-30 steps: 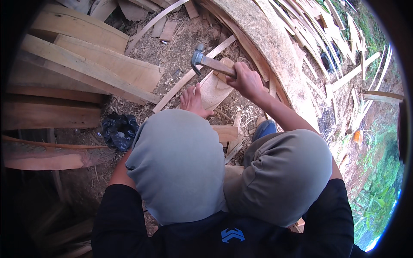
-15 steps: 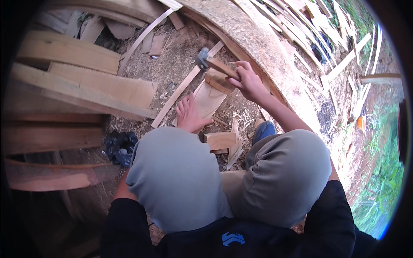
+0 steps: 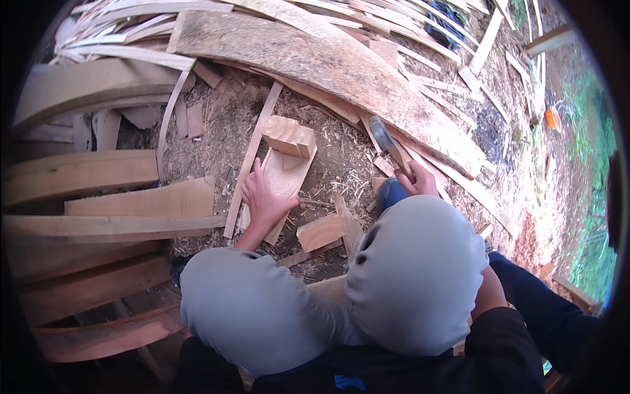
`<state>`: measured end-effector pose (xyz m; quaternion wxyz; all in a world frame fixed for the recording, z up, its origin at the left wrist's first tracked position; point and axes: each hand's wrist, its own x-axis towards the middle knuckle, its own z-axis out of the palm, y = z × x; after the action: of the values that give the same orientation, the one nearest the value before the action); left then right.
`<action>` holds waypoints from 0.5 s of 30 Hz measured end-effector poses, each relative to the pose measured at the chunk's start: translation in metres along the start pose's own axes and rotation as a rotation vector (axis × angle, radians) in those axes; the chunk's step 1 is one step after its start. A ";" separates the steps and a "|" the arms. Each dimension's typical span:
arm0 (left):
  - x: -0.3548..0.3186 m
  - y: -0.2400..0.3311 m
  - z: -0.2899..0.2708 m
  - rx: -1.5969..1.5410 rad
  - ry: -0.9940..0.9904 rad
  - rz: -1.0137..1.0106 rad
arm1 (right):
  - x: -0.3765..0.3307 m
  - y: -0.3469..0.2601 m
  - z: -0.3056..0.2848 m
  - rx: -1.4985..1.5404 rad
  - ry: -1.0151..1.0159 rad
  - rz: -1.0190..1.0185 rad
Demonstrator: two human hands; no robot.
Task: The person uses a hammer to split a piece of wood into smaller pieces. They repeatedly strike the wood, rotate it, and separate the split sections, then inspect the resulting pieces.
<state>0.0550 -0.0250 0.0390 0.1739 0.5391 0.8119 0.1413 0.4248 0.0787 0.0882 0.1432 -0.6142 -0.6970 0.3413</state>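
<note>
A short flat wooden board [image 3: 287,172] lies on the shavings in front of me, with a pale wooden block [image 3: 287,134] on its far end. My left hand [image 3: 264,199] rests over the board's near part, fingers and thumb spread toward its two sides. Beside my right knee, my right hand [image 3: 420,182] is closed round the wooden handle of a hammer [image 3: 392,146]. The hammer's dark metal head points up and away, apart from the block. Part of my right hand is hidden behind the knee.
A thin strip [image 3: 252,154] lies left of the board. An offcut [image 3: 320,231] sits nearer me. Thick planks [image 3: 111,176] are stacked at left, and a long rough slab [image 3: 315,59] crosses the far side. A person's dark-trousered leg [image 3: 541,292] shows at right.
My right hand has drawn the hammer away from the block, back and right to beside my knee. My left hand stays on the board. The view has shifted, bringing another person's leg into sight.
</note>
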 end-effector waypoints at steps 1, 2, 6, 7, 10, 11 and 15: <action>-0.001 -0.002 -0.007 -0.024 -0.008 0.000 | -0.004 0.002 0.000 -0.001 -0.081 0.113; -0.001 -0.003 -0.012 -0.053 -0.016 0.005 | -0.008 0.005 0.001 -0.006 -0.068 0.122; -0.015 -0.020 -0.026 -0.224 -0.072 0.035 | -0.017 0.018 0.018 -0.085 -0.099 0.079; -0.020 -0.024 -0.031 -0.258 -0.073 0.026 | -0.021 0.020 0.024 -0.108 -0.103 0.036; -0.021 -0.035 -0.040 -0.428 -0.088 0.117 | -0.020 0.036 0.039 -0.234 -0.158 -0.044; -0.020 -0.043 -0.045 -0.534 -0.108 0.126 | -0.018 0.039 0.051 -0.255 -0.157 -0.056; -0.005 -0.059 -0.042 -1.032 -0.334 0.205 | -0.009 0.039 0.055 -0.427 -0.172 -0.209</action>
<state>-0.0100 -0.0533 0.0523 0.5274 0.4753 0.5417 0.4500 0.4222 0.0545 0.0245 -0.0149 -0.5239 -0.8226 0.2205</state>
